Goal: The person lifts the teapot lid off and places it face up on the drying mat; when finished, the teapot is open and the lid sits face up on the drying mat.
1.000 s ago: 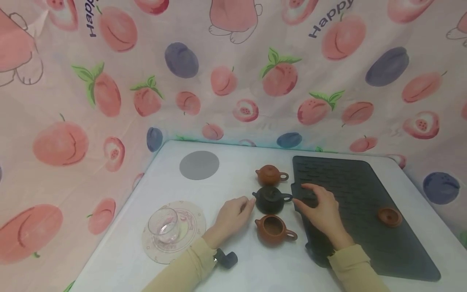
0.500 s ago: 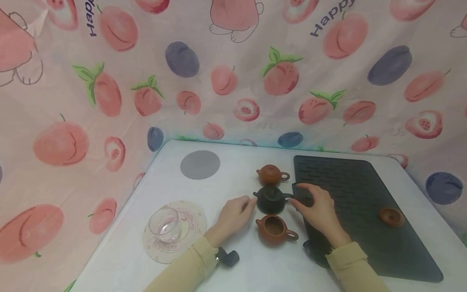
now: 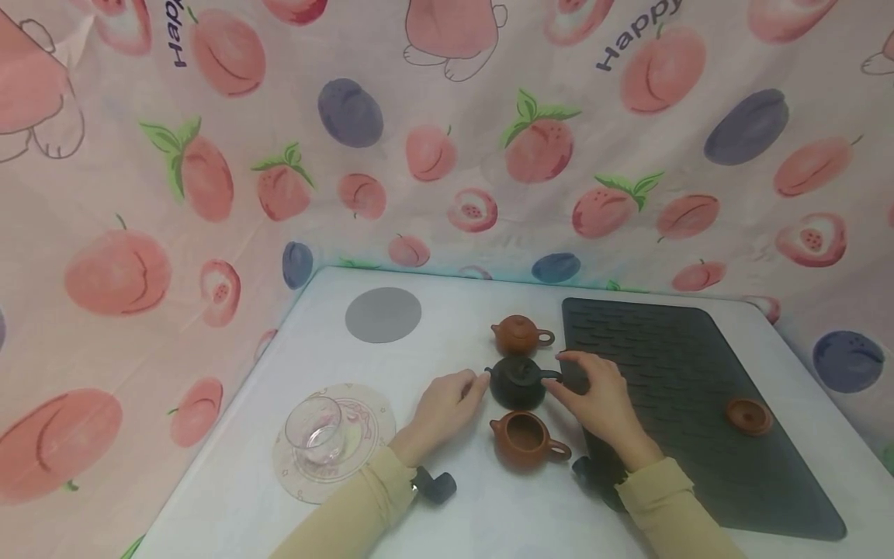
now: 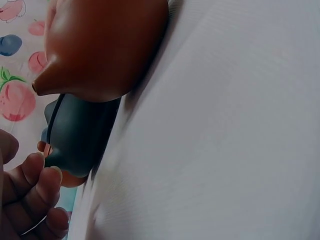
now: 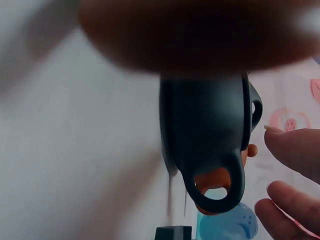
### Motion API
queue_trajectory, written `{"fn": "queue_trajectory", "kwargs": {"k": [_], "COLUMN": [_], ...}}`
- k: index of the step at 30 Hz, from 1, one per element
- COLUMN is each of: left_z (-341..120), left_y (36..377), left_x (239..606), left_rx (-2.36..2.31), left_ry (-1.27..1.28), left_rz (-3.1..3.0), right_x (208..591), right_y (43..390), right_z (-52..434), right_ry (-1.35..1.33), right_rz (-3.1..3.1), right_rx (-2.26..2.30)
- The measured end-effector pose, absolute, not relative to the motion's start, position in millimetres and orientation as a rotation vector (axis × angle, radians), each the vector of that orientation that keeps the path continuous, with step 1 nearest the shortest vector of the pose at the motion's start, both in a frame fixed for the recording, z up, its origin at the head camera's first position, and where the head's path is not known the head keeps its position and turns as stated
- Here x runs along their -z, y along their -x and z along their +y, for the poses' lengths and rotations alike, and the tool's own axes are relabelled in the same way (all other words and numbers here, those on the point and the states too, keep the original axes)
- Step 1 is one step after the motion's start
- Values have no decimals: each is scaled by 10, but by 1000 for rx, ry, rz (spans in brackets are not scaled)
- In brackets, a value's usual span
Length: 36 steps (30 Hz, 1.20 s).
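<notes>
Counting one black teapot between two brown teapots on the white table. Left hand at its spout, can't tell if pinching; right hand by its handle, thumb and fingers wide. One small brown lid on one dark tray, one glass on one round mat

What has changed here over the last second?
The right hand moved left, to the handle of the black teapot; no firm grip shows. The left hand stayed by the spout. The teapot and glass stayed put.
</notes>
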State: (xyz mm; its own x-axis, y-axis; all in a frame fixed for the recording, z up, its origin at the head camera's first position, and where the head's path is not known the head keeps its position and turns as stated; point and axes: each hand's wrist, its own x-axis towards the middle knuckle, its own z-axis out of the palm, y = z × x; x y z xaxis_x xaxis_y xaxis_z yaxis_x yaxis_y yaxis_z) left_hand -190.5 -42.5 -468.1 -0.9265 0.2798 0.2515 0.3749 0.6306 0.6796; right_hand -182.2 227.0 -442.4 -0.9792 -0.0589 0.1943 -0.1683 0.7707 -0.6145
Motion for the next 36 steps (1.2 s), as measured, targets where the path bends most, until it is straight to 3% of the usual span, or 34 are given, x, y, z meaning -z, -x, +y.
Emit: {"fn": "queue_trajectory", "kwargs": {"k": [36], "left_z": [-366], "left_y": [1950], "left_x": [4714], "left_rx": [1171], "left_ry": [529], "left_rz": [-2754], "right_x": [4435], "right_y": [1869], "right_z": [2114], "right_ry": [-300], "right_rz": [-2829], "right_rx": [-950]}}
